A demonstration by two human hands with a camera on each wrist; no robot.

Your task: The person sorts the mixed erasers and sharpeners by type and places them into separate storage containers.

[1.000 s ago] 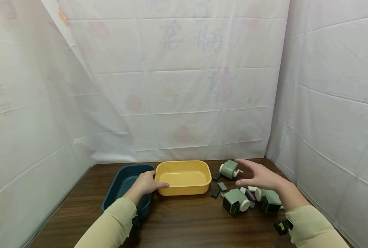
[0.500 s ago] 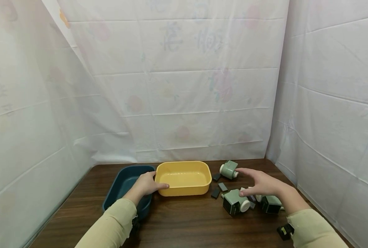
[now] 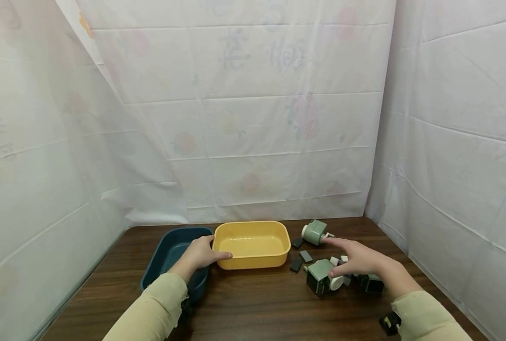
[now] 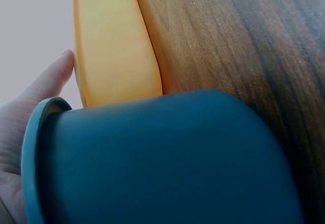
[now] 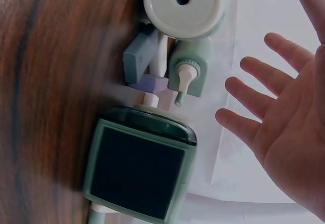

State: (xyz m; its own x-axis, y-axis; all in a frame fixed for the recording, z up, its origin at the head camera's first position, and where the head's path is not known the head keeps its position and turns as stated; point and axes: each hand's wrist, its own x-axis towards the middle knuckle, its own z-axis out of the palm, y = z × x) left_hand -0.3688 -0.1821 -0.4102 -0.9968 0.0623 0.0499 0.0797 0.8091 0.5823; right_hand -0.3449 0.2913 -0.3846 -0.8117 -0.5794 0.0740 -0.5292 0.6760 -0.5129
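Observation:
My left hand (image 3: pixel 199 253) reaches over the dark blue tub (image 3: pixel 157 255) and touches the near left corner of the yellow tub (image 3: pixel 253 262); its thumb lies straight at the rim. In the left wrist view that thumb (image 4: pixel 53 76) meets the yellow wall. My right hand (image 3: pixel 361 260) hovers with spread fingers, holding nothing, over green crank pencil sharpeners. One sharpener (image 3: pixel 314 232) lies at the back by the fingertips, another (image 3: pixel 320 274) below the thumb, and a third (image 3: pixel 370 283) partly hidden under the hand. The right wrist view shows the bare palm (image 5: pixel 294 132) beside them.
Several small blocks that look like erasers lie among the sharpeners: a grey one (image 3: pixel 306 256), dark ones (image 3: pixel 296 264) and a white one (image 3: pixel 334 261). White sheets (image 3: pixel 253 118) hang behind and at both sides of the wooden table (image 3: pixel 253 308).
My right hand has lowered toward the sharpeners, its fingers still spread, now covering more of the right-hand one. My left hand and both tubs have stayed in place.

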